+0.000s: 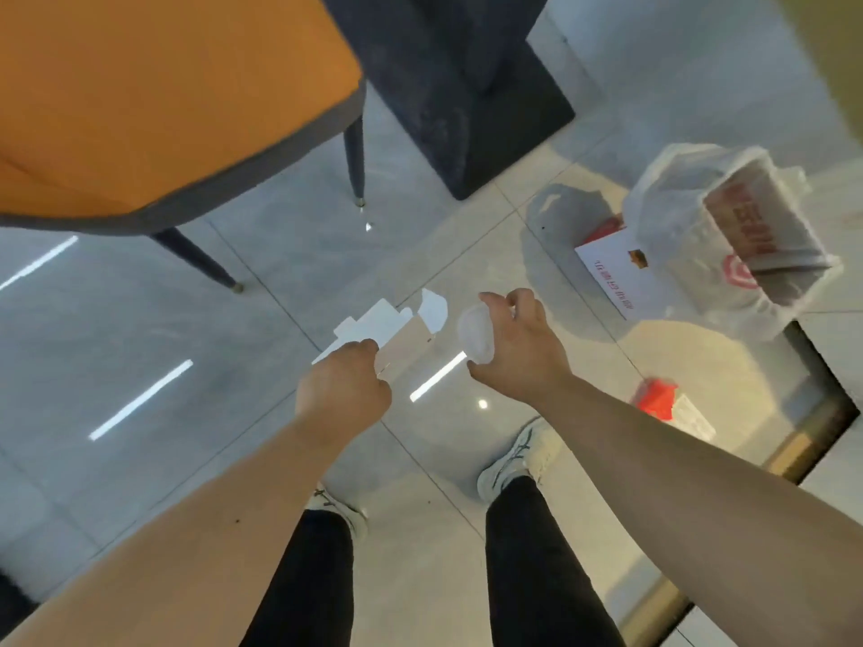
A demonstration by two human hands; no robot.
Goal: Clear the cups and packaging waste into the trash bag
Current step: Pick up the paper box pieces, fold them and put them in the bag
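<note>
both hands are full: left hand (343, 389) grips flattened cardboard (387, 326), right hand (513, 347) a clear cup (476, 331); carry both over the trash bag (728, 245) mouth before letting go.

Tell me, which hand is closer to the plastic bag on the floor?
The right hand, which holds a clear cup, is closer: the plastic bag lies further to its right. The left hand, holding flattened cardboard, is beyond it on the far side.

Head view, steeply downward, close over hands (420, 361), tiled floor (140, 319).
</note>
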